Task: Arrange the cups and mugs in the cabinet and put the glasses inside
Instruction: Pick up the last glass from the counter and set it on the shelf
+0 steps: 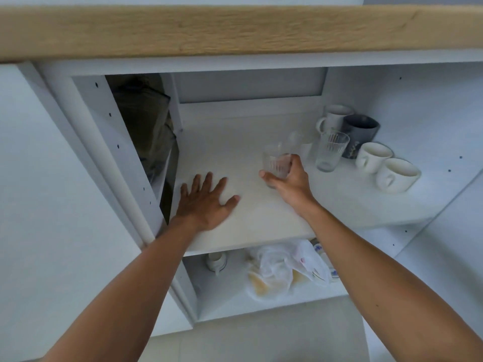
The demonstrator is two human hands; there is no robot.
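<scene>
My right hand (pixel 288 178) grips a ribbed clear glass (pixel 275 160) upright on the white upper shelf (pixel 235 158) of the open cabinet. To its right stands a taller ribbed glass (pixel 330 150), and a small faint glass (pixel 300 142) sits behind. Along the right side are a white mug (pixel 334 117), a dark grey mug (pixel 362 131) and two cream cups (pixel 372 156) (pixel 397 175). My left hand (pixel 206 199) lies flat on the shelf, fingers spread, holding nothing.
A wooden countertop edge (pixel 235 32) runs above the cabinet. A dark gap (pixel 146 131) opens at the shelf's left. On the lower shelf lie a crumpled plastic bag (pixel 282 270) and a small white jar (pixel 217 261). The open cabinet door (pixel 65 205) is at left.
</scene>
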